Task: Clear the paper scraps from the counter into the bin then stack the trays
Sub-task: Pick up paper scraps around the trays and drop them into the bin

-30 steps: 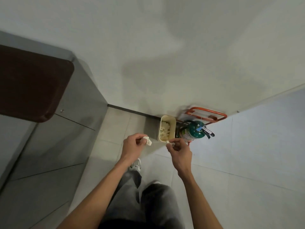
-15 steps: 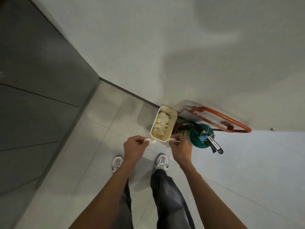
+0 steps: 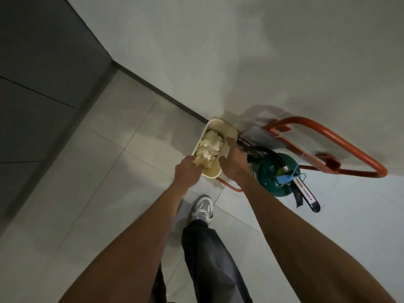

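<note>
A small cream bin (image 3: 227,129) stands on the floor against the white wall, holding a heap of crumpled paper scraps (image 3: 210,145). Both my hands reach down into it. My left hand (image 3: 187,172) is at the bin's near left rim, with a crumpled paper scrap (image 3: 200,161) at its fingertips. My right hand (image 3: 233,161) hangs over the right rim, fingers bent down into the bin and hidden from me, so whatever they hold cannot be seen. No tray or counter top is in view.
A green fire extinguisher (image 3: 276,171) sits in an orange metal stand (image 3: 332,136) right beside the bin. A dark grey cabinet front (image 3: 43,84) runs along the left. My shoe (image 3: 203,209) is on the pale tiled floor (image 3: 105,171) below the bin.
I have stepped closer to the bin. Both hands, each pinching a scrap in front of the bin before, have moved forward and down into it. The brown tray has left the view.
</note>
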Tool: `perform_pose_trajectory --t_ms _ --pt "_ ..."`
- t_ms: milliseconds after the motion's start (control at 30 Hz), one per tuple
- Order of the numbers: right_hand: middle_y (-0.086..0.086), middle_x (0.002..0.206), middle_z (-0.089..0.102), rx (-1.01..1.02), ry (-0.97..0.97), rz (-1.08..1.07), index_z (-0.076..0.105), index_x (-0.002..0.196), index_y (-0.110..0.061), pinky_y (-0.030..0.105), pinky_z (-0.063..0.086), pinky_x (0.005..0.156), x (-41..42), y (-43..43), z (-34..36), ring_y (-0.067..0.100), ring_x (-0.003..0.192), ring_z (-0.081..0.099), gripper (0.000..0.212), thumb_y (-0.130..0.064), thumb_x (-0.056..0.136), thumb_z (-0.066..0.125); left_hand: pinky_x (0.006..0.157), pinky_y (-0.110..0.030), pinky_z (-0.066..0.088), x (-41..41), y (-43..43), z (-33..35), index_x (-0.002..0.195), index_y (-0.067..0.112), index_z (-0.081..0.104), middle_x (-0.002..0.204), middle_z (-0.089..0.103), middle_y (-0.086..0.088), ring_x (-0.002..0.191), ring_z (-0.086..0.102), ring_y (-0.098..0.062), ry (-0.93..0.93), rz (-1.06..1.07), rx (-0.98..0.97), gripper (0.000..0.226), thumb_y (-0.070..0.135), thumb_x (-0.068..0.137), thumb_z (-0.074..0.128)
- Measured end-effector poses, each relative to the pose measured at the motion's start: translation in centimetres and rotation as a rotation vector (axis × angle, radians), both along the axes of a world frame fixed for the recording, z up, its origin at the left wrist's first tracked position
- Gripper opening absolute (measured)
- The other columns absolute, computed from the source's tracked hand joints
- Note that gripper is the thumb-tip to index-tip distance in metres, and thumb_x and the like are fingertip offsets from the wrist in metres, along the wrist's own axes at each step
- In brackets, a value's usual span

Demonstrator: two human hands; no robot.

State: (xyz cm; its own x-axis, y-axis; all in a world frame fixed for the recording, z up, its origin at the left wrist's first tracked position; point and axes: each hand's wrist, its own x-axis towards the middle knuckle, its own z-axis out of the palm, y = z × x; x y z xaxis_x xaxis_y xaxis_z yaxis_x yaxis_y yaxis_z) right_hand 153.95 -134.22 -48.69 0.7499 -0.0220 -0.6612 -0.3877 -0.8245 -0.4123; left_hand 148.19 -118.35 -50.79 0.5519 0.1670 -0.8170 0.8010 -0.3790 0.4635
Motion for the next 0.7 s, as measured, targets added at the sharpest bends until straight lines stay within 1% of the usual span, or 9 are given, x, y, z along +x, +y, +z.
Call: perform_pose_trajectory --t_ms 67,100,200,267,333,367,467,600,700 --pt "0.015 0.144 0.056 0.022 -0.02 0.007 0.036 0.155 -0.022 0.036 0.051 0.096 -0.3 0.8 1.1 0.037 0.125 0.06 0.059 -0.015 0.101 0.056 0.103 -0.033 0.048 -0.8 0.8 1.9 0.136 0.015 0.06 0.123 0.072 -0.008 0.118 0.065 -0.028 -0.065 0.023 0.023 0.044 0.029 0.094 0.067" --pt "0.016 0.143 0.057 0.034 -0.028 0.01 0.038 0.154 -0.022 0.039 0.052 0.098 -0.6 1.3 2.0 0.037 0.124 0.061 0.055 -0.018 0.102 0.057 0.103 -0.033 0.048 -1.3 1.5 3.1 0.137 0.015 0.059 0.125 0.071 -0.008 0.117 0.065 -0.026 -0.097 0.026 0.037 0.042 0.027 0.096 0.066" --pt "0.014 0.14 0.061 0.105 -0.07 -0.007 0.043 0.149 -0.03 0.048 0.058 0.101 -1.9 3.5 6.0 0.037 0.119 0.066 0.049 -0.025 0.103 0.06 0.11 -0.033 0.041 -3.1 4.4 7.2 0.145 0.017 0.052 0.139 0.062 -0.005 0.127 0.057 -0.025 -0.173 -0.011 0.11 0.046 0.029 0.101 0.06" --pt "0.013 0.138 0.064 0.147 -0.139 0.033 0.045 0.146 -0.03 0.049 0.058 0.099 -3.2 5.6 9.6 0.036 0.116 0.067 0.044 -0.028 0.105 0.059 0.114 -0.034 0.036 -4.6 7.0 10.8 0.149 0.02 0.049 0.146 0.057 -0.001 0.135 0.05 -0.025 -0.248 -0.024 0.167 0.047 0.031 0.103 0.057" --pt "0.008 0.143 0.063 0.201 -0.22 0.09 0.047 0.148 -0.024 0.044 0.053 0.105 -4.8 7.9 13.5 0.032 0.126 0.062 0.044 -0.03 0.106 0.057 0.115 -0.031 0.036 -6.5 10.1 15.1 0.149 0.02 0.048 0.148 0.055 -0.002 0.137 0.05 -0.024 -0.348 -0.015 0.218 0.047 0.03 0.104 0.057" --pt "0.005 0.147 0.06 0.219 -0.252 0.128 0.046 0.15 -0.024 0.043 0.05 0.108 -5.8 9.1 15.7 0.03 0.131 0.059 0.045 -0.033 0.107 0.057 0.113 -0.026 0.034 -7.6 11.6 17.4 0.149 0.019 0.049 0.149 0.054 -0.003 0.137 0.051 -0.023 -0.384 -0.014 0.254 0.047 0.029 0.104 0.057" --pt "-0.001 0.155 0.054 0.261 -0.341 0.247 0.04 0.155 -0.028 0.043 0.047 0.114 -8.8 12.8 22.3 0.024 0.139 0.053 0.051 -0.042 0.108 0.052 0.11 -0.018 0.027 -11.4 16.2 24.7 0.149 0.016 0.048 0.151 0.053 -0.005 0.136 0.051 -0.022 -0.449 0.012 0.371 0.047 0.029 0.104 0.057" --pt "-0.002 0.155 0.052 0.286 -0.45 0.382 0.037 0.155 -0.033 0.043 0.047 0.114 -13.6 18.3 31.0 0.023 0.139 0.052 0.05 -0.047 0.108 0.049 0.115 -0.028 0.031 -17.6 21.7 33.6 0.151 0.019 0.046 0.153 0.05 -0.004 0.139 0.047 -0.024 -0.549 0.075 0.476 0.049 0.032 0.105 0.055" --pt "-0.004 0.156 0.049 0.296 -0.526 0.475 0.036 0.155 -0.036 0.042 0.044 0.117 -18.3 22.5 37.8 0.021 0.141 0.049 0.049 -0.048 0.108 0.048 0.12 -0.037 0.033 -23.9 25.3 40.0 0.153 0.025 0.039 0.157 0.045 -0.001 0.146 0.039 -0.023 -0.585 0.116 0.537 0.052 0.042 0.105 0.051"
